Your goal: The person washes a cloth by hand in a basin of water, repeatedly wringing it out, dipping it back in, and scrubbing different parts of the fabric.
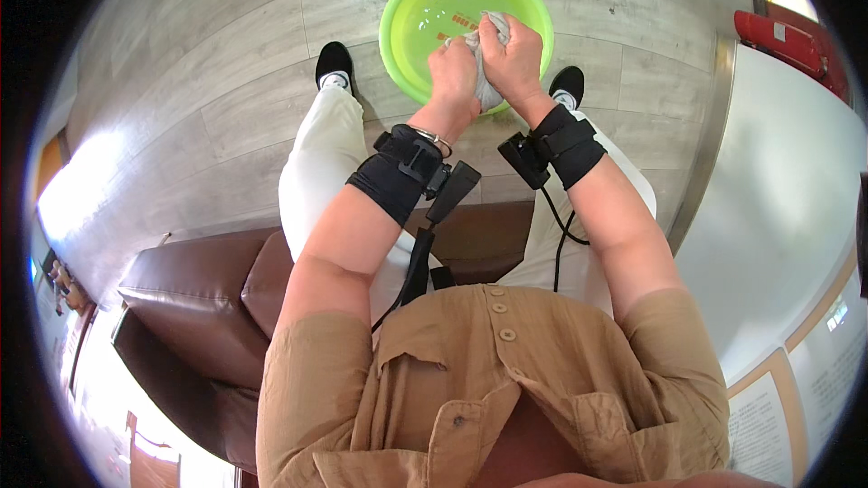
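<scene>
A bunched grey cloth [487, 91] is gripped between both hands over the near right part of a bright green plastic basin [392, 47]. My left hand [453, 74] closes around the cloth on one side. Pressed close beside it, my right hand [513, 57] holds the cloth's upper end, which pokes out above the thumb. Water with bright reflections lies in the basin, and orange print shows on its bottom. Part of the cloth is hidden by the fingers.
The basin stands on a grey wood-look floor [251, 68] between two black shoes [334, 61]. A brown leather sofa [196, 285] is beneath and to the left. At the right rises a white wall [780, 149], with a red object [780, 44] beyond. Cables [559, 237] hang from the black wrist straps [573, 146].
</scene>
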Demonstrator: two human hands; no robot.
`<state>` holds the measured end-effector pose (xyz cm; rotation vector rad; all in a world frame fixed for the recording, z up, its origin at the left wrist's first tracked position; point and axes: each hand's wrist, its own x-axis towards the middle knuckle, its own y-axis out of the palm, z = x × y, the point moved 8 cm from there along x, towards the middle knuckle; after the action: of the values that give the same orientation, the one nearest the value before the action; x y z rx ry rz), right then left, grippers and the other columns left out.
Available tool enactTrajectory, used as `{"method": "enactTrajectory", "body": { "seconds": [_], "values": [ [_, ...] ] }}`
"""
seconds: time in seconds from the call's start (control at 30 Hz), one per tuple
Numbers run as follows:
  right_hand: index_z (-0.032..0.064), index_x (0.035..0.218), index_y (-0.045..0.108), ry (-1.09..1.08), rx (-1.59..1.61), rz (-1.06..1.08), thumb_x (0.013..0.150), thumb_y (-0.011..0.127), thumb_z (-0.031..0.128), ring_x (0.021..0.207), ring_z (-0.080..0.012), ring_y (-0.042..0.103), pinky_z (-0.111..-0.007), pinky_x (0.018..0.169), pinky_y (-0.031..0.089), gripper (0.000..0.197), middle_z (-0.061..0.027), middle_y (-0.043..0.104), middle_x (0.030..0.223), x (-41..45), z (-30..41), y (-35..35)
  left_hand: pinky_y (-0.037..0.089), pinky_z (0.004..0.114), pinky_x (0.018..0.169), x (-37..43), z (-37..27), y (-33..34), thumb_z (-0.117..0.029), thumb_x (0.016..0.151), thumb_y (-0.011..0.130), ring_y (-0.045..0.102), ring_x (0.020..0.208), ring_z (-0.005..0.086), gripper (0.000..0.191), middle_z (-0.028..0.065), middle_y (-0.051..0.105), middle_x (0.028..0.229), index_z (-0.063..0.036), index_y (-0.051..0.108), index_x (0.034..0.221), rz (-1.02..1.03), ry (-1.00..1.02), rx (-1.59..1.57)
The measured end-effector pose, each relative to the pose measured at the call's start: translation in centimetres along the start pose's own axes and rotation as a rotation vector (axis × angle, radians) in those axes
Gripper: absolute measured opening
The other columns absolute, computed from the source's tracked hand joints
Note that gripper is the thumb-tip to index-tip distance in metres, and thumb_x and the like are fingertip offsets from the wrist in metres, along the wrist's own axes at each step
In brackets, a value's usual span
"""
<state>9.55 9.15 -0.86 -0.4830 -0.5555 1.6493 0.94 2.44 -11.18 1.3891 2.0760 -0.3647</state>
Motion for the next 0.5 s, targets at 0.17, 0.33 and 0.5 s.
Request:
{"method": "enactTrajectory", "body": {
  "seconds": [0.17,0.33,0.5],
  "values": [
    [-0.0009,0.080,0.058,0.002,-0.127,-0.030,0.081,0.050,0.030,0.060,-0.0306,0.056,-0.034,0.055,0.043,0.032,-0.0169,0.058,0.066,0.3,-0.8,-1.3,0.042,0.036,0.063,-2.0,-4.5,-0.4,-0.027,0.083,0.042,0.051,0.080,0.0211,0.040,0.0121,0.053,0.093,0.0041,0.046,0.107,0.011,-0.005,-0.039],
    [0.0011,0.080,0.058,0.104,-0.094,-0.016,0.084,0.045,0.039,0.063,-0.0272,0.055,-0.031,0.059,0.042,0.040,-0.0146,0.058,0.068,2.0,-1.7,-2.4,0.042,0.030,0.073,-2.6,-9.0,-2.8,-0.030,0.087,0.037,0.051,0.083,0.0150,0.039,0.0072,0.054,0.094,0.0007,0.049,0.108,-0.055,-0.024,-0.031],
    [0.0009,0.085,0.056,-0.001,0.059,-0.062,0.083,0.045,0.024,0.062,-0.0182,0.054,-0.026,0.059,0.040,0.026,-0.0084,0.060,0.076,2.5,0.4,-4.0,0.044,0.030,0.071,-2.2,-11.6,-3.8,-0.033,0.089,0.032,0.052,0.087,0.0162,0.039,0.0077,0.053,0.100,-0.0058,0.048,0.112,-0.041,0.131,-0.006]
  ]
}}
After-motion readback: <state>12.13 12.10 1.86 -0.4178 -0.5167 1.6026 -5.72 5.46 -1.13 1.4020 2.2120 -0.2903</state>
